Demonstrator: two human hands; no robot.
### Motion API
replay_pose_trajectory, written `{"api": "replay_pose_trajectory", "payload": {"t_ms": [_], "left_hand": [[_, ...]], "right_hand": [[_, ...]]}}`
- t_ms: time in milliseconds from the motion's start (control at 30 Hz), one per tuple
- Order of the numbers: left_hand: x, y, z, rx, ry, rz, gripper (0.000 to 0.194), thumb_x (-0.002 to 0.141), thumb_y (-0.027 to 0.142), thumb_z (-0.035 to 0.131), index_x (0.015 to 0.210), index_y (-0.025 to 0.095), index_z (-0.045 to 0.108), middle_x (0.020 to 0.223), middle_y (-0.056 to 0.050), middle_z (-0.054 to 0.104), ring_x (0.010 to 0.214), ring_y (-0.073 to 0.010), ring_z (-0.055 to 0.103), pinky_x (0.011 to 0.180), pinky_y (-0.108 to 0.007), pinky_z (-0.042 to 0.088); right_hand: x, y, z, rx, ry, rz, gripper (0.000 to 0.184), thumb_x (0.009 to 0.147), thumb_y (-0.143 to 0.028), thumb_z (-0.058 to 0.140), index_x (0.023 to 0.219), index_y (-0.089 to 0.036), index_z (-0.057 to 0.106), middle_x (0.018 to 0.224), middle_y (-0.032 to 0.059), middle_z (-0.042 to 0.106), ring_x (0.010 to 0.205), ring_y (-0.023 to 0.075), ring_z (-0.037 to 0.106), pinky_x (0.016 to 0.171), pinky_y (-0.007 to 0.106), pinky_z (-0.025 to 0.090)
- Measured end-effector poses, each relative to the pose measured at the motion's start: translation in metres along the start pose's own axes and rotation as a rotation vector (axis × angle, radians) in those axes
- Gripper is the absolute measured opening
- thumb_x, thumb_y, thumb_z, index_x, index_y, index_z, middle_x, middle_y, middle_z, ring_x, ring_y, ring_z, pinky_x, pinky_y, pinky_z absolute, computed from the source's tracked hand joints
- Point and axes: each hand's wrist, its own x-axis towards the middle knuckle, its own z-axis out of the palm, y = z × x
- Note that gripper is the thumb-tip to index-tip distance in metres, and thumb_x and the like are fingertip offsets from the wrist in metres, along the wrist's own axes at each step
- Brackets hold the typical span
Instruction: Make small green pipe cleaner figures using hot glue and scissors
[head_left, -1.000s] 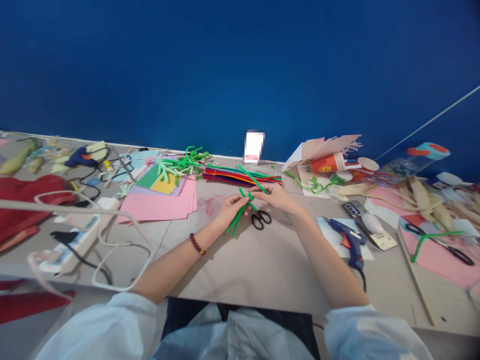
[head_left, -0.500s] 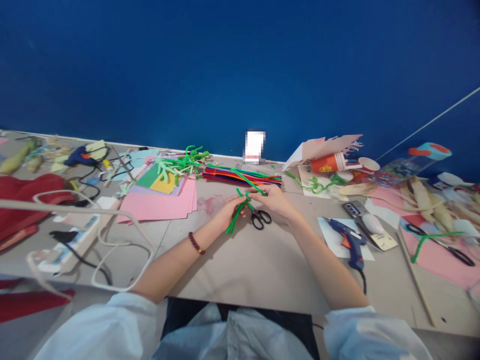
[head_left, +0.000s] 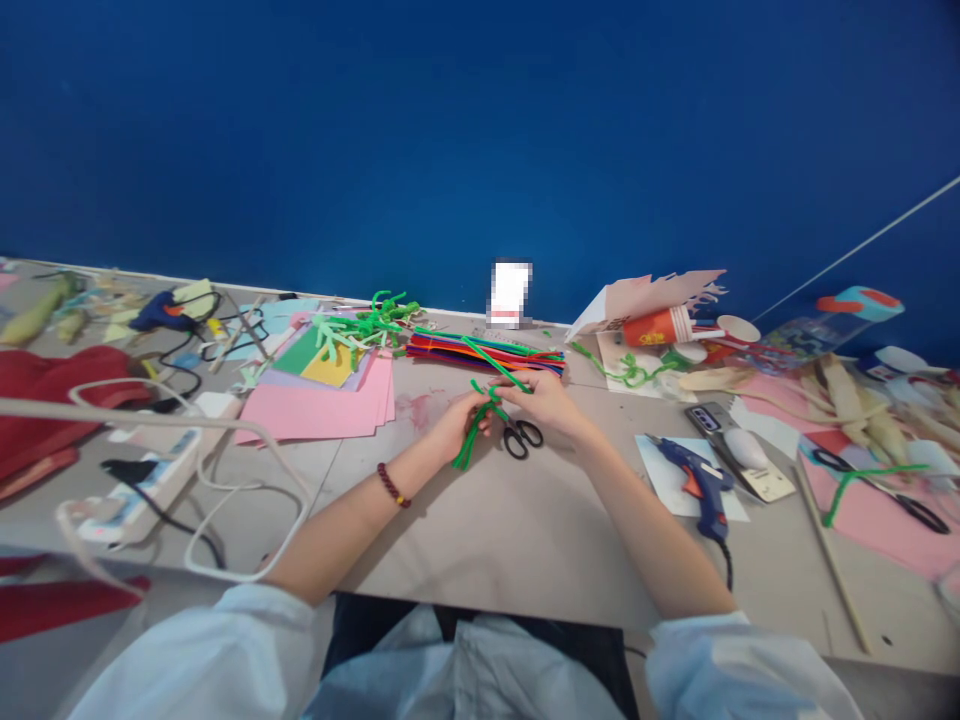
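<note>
Both my hands are held together above the table, gripping a twisted green pipe cleaner (head_left: 477,432). My left hand (head_left: 456,425) pinches its knotted middle, and its lower ends hang below my fingers. My right hand (head_left: 544,400) holds a long free end, which rises over the pile of multicoloured pipe cleaners (head_left: 484,352) without my seeing whether they touch. Black-handled scissors (head_left: 520,438) lie on the table just under my right hand. Pink craft paper (head_left: 315,415) lies left of my left hand, with loose green pipe cleaners (head_left: 367,325) on the stacked sheets.
A blue glue gun (head_left: 697,485) lies to my right beside a phone (head_left: 701,418). A red paper cup (head_left: 652,327) stands at the back right. On the left are a power strip (head_left: 142,490), white cable and red cloth (head_left: 52,400). A blue wall backs the table.
The long green end has swung slightly left over the multicoloured pile. My hands have drawn a little closer together around the twist.
</note>
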Motion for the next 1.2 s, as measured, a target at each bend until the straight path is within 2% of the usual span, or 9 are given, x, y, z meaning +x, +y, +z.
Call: {"api": "replay_pose_trajectory", "payload": {"t_ms": [200, 367, 500, 700, 767, 900, 1100, 1200], "left_hand": [[0.003, -0.003, -0.003, 0.023, -0.001, 0.036, 0.01, 0.064, 0.022, 0.06, 0.062, 0.016, 0.053, 0.046, 0.005, 0.042, 0.041, -0.0074, 0.039, 0.04, -0.022, 0.034], [0.003, -0.004, -0.005, 0.091, -0.008, 0.133, 0.016, 0.067, 0.029, 0.064, 0.067, 0.014, 0.058, 0.048, 0.004, 0.047, 0.041, -0.0076, 0.043, 0.041, -0.022, 0.034], [-0.001, -0.004, -0.002, 0.279, 0.066, 0.264, 0.02, 0.068, 0.034, 0.065, 0.069, 0.015, 0.059, 0.05, 0.004, 0.05, 0.043, -0.0078, 0.045, 0.044, -0.022, 0.037], [-0.005, -0.008, -0.001, 0.566, 0.206, 0.523, 0.026, 0.067, 0.032, 0.068, 0.087, 0.018, 0.058, 0.079, 0.0, 0.06, 0.056, -0.008, 0.051, 0.051, -0.02, 0.041], [-0.005, -0.009, -0.002, 0.625, 0.253, 0.57, 0.024, 0.067, 0.033, 0.068, 0.084, 0.018, 0.058, 0.076, 0.0, 0.06, 0.056, -0.0082, 0.05, 0.051, -0.02, 0.039], [-0.006, -0.006, -0.004, 0.678, 0.286, 0.6, 0.018, 0.068, 0.032, 0.068, 0.075, 0.018, 0.06, 0.065, 0.002, 0.057, 0.055, -0.0091, 0.049, 0.051, -0.02, 0.037], [-0.009, -0.005, -0.001, 0.595, 0.361, 0.603, 0.014, 0.065, 0.029, 0.07, 0.071, 0.019, 0.062, 0.069, 0.0, 0.059, 0.059, -0.0106, 0.05, 0.055, -0.021, 0.039], [-0.009, -0.005, -0.001, 0.629, 0.394, 0.638, 0.013, 0.065, 0.028, 0.07, 0.072, 0.02, 0.062, 0.07, 0.001, 0.059, 0.058, -0.0101, 0.049, 0.055, -0.021, 0.038]], "right_hand": [[0.002, 0.005, -0.001, 0.048, -0.019, 0.008, 0.023, 0.074, -0.032, 0.063, 0.09, -0.017, 0.071, 0.091, 0.0051, 0.072, 0.087, 0.0207, 0.064, 0.078, 0.029, 0.046], [0.002, 0.006, -0.002, 0.071, -0.012, 0.006, 0.022, 0.074, -0.033, 0.062, 0.088, -0.017, 0.071, 0.093, 0.0054, 0.071, 0.087, 0.0203, 0.063, 0.078, 0.03, 0.046], [0.003, 0.009, -0.005, 0.074, 0.026, 0.031, 0.022, 0.074, -0.034, 0.063, 0.086, -0.018, 0.07, 0.091, 0.0044, 0.07, 0.085, 0.0193, 0.062, 0.076, 0.03, 0.045], [0.003, 0.012, -0.005, 0.093, 0.05, 0.094, 0.022, 0.073, -0.035, 0.061, 0.086, -0.019, 0.066, 0.084, 0.0022, 0.068, 0.077, 0.0169, 0.061, 0.069, 0.028, 0.046], [0.003, 0.011, -0.004, 0.099, 0.061, 0.106, 0.021, 0.072, -0.035, 0.062, 0.084, -0.018, 0.066, 0.083, 0.0026, 0.068, 0.076, 0.0165, 0.061, 0.068, 0.028, 0.046], [0.003, 0.012, 0.0, 0.123, 0.067, 0.118, 0.021, 0.071, -0.035, 0.064, 0.083, -0.017, 0.066, 0.082, 0.0031, 0.068, 0.072, 0.0159, 0.061, 0.066, 0.027, 0.046], [0.006, 0.015, 0.002, 0.134, 0.085, 0.087, 0.022, 0.07, -0.036, 0.065, 0.081, -0.016, 0.066, 0.079, 0.0037, 0.068, 0.074, 0.0166, 0.062, 0.07, 0.028, 0.046], [0.007, 0.017, 0.004, 0.151, 0.085, 0.079, 0.024, 0.069, -0.036, 0.065, 0.081, -0.016, 0.066, 0.079, 0.0044, 0.068, 0.074, 0.0168, 0.062, 0.072, 0.028, 0.046]]}}
